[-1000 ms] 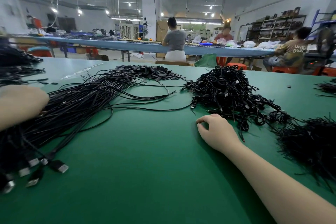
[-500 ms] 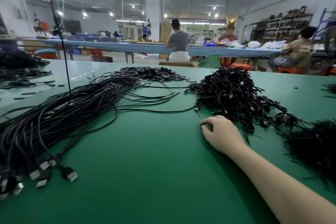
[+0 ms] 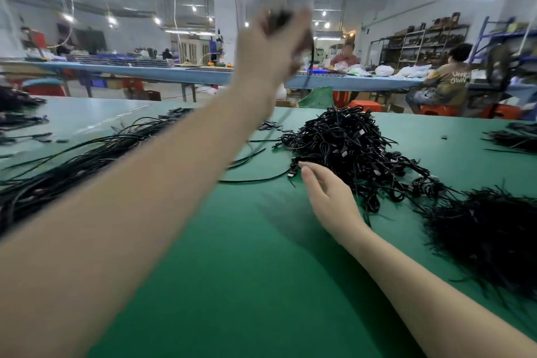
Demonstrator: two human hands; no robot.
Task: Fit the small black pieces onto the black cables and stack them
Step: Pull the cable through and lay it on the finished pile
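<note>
Head view — raised left hand [image 3: 273, 43] grips blurred dark thing, hiding workers; right hand [image 3: 328, 197] relaxed.

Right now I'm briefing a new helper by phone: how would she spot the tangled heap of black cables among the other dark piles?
Start at the green table and find the right hand hovering just above it. The tangled heap of black cables lies just beyond its fingers, mid-table. Unlike the straight-laid cable bundle to the left, it is a knotted mound of loops.
</note>
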